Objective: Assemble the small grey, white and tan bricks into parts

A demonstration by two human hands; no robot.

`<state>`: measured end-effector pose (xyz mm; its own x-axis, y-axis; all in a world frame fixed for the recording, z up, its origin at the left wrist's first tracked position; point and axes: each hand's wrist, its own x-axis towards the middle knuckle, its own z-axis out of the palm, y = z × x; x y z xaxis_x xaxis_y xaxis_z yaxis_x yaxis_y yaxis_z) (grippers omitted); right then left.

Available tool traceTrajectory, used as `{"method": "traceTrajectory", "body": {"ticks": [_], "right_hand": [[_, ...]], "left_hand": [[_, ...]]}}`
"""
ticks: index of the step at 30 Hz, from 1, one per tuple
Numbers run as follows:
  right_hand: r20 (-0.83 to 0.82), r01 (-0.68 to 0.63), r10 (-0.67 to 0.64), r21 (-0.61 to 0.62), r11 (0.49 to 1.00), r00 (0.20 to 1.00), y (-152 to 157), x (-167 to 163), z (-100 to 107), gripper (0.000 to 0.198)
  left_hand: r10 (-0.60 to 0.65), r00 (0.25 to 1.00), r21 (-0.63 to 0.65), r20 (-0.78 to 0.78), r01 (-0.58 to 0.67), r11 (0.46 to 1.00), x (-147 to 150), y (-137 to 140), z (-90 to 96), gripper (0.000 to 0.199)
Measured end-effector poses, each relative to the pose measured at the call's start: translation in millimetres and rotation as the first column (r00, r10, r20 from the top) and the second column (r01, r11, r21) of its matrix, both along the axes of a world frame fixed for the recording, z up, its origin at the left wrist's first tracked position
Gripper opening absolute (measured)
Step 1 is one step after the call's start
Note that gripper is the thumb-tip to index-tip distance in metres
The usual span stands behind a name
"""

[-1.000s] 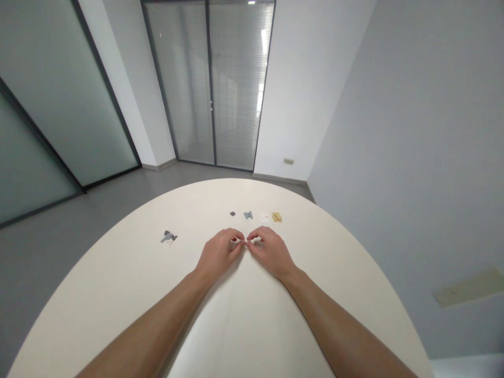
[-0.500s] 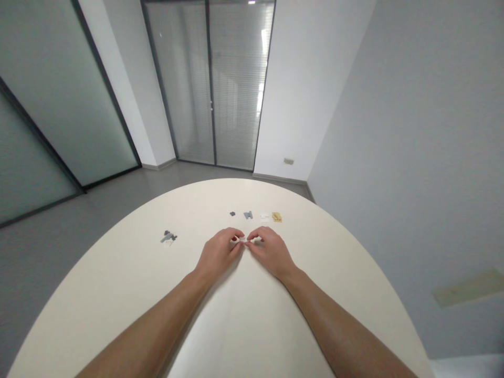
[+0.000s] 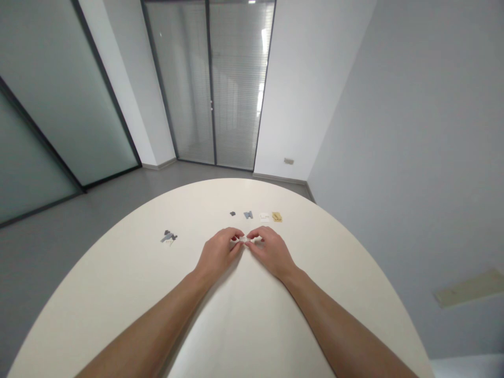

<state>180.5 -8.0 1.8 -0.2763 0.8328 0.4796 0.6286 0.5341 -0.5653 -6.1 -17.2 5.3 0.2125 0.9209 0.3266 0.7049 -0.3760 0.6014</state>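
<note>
My left hand and my right hand meet near the middle of the table, each with thumb and fingers pinched. Between their fingertips is a small whitish piece, held from both sides; its exact kind is too small to make out. Just beyond the hands lie a dark grey piece, a blue-grey piece, some white pieces and a heap of tan pieces. Off to the left is a small mixed pile of grey, dark and white pieces.
The round white table fills the lower view, its far edge curving beyond the pieces. Behind it stand glass panels with blinds and a pale wall with a socket. A grey wall runs along the right.
Both hands stay in place. The small whitish piece between the fingertips shows slightly differently, as if turned a little. The pieces on the table have not moved.
</note>
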Motion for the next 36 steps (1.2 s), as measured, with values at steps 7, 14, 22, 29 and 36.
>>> {"method": "traceTrajectory", "body": {"ticks": [7, 14, 22, 29, 36], "right_hand": [[-0.008, -0.001, 0.001, 0.000, 1.000, 1.000, 0.7, -0.2, -0.5, 0.005], [-0.007, -0.003, 0.003, -0.014, 1.000, 1.000, 0.6, -0.4, -0.4, 0.005], [-0.017, -0.008, 0.008, -0.014, 1.000, 1.000, 1.3, -0.4, -1.5, 0.004], [-0.021, 0.006, -0.006, 0.013, 1.000, 1.000, 2.1, -0.5, -1.2, 0.005], [-0.055, -0.002, 0.004, 0.036, 0.999, 0.998, 2.7, -0.6, -2.5, 0.007]], "left_hand": [[0.005, 1.000, -0.010, -0.019, -0.005, 1.000, -0.3, -0.9, 2.8, 0.018], [0.015, 1.000, -0.008, 0.007, -0.015, 1.000, -0.5, -0.5, 1.6, 0.021], [-0.009, 1.000, 0.029, 0.016, 0.008, 1.000, -1.5, 1.1, -1.6, 0.016], [-0.004, 1.000, 0.038, -0.014, 0.004, 0.999, -0.9, 0.6, -1.9, 0.017], [0.024, 1.000, 0.048, -0.012, -0.023, 0.999, 1.1, -0.5, -2.5, 0.019]]}}
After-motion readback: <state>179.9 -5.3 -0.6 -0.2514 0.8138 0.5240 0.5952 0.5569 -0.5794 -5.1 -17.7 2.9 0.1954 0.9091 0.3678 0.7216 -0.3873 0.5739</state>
